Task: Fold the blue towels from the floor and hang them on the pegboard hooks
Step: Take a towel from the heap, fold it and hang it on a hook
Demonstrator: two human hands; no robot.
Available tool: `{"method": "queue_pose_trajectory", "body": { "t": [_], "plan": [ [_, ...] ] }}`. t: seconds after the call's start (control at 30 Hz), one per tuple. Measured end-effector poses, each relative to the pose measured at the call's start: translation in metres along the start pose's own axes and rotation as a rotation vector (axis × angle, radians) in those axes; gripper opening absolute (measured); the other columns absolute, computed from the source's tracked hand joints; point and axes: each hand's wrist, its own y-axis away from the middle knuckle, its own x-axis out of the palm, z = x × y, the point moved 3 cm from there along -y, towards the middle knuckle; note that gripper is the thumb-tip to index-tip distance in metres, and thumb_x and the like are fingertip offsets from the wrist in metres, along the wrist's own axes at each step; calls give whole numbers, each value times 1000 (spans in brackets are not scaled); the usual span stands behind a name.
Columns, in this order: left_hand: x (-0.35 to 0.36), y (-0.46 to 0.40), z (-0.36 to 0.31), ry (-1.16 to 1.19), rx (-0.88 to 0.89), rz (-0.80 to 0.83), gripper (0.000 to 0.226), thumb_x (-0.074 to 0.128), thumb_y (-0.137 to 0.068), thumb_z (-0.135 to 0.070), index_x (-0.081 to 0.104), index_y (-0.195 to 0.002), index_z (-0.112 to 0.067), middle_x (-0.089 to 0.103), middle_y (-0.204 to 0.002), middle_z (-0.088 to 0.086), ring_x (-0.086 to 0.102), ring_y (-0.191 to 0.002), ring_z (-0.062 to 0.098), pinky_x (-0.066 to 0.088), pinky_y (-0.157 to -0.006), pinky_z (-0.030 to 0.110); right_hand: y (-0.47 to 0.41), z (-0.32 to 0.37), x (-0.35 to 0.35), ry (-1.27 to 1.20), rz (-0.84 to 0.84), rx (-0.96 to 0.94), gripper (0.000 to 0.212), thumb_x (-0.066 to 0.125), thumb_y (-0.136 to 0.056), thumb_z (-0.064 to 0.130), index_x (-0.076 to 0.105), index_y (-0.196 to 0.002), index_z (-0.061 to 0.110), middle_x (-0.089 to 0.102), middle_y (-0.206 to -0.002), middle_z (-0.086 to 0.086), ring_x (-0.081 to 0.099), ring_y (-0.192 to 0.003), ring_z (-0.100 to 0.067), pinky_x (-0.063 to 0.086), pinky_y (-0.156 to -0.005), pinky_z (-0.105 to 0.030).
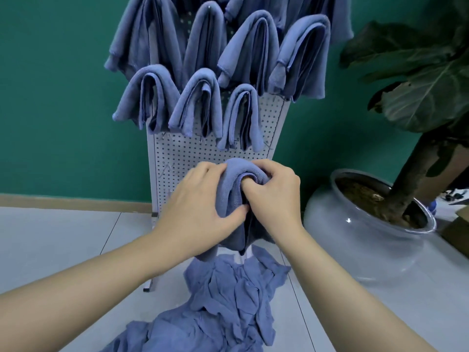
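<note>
A folded blue towel [232, 191] is draped low against the white pegboard [182, 153], its ends hanging down toward the floor. My left hand [200, 207] grips its left side, thumb pressed into the cloth. My right hand [272, 196] holds its right side, fingertips tucked into the fold at the top. Whether a hook sits under the fold is hidden. Several folded blue towels [200, 102] hang over hooks higher on the board. A crumpled heap of blue towels [223, 301] lies on the floor below my hands.
A large glass bowl planter [360, 240] with a leafy plant [426, 80] stands on the floor right of the pegboard. A green wall [50, 97] is behind. Pale floor tiles [63, 242] spread to the left. Bare wire hooks [167, 171] stick out on the board's lower left.
</note>
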Motion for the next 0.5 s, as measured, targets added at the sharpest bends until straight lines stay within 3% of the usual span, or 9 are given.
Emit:
{"method": "queue_pose_trajectory", "body": {
  "t": [0.07,0.2,0.37,0.5],
  "plan": [
    [6,-24,-14,30,1,-36,51,54,-77,-58,56,-125,-41,57,-114,-15,52,-114,10,50,-93,38,-17,1,-8,2,-44,35,15,63,-76,25,76,-82,27,71,-71,11,63,-68,-10,50,-62,-29],
    [17,-70,-35,81,35,-125,35,55,-86,-40,60,-119,-34,59,-109,-9,57,-106,14,52,-88,42,-49,6,-29,16,-114,17,14,61,-74,28,74,-80,26,70,-70,10,61,-67,-13,48,-63,-30],
    [23,-109,-44,128,146,-120,43,62,-92,-28,57,-134,-25,59,-118,-6,57,-110,14,50,-94,39,-82,5,-57,24,-139,-59,32,51,-69,24,77,-86,24,71,-73,4,61,-72,-23,52,-62,-36],
    [30,-132,-54,179,118,-226,37,63,-89,-22,61,-126,-22,63,-117,-6,59,-105,13,52,-90,37,-102,2,-64,19,-120,-122,30,52,-75,14,77,-88,24,68,-69,5,53,-64,-16,43,-58,-31]
  ]
}}
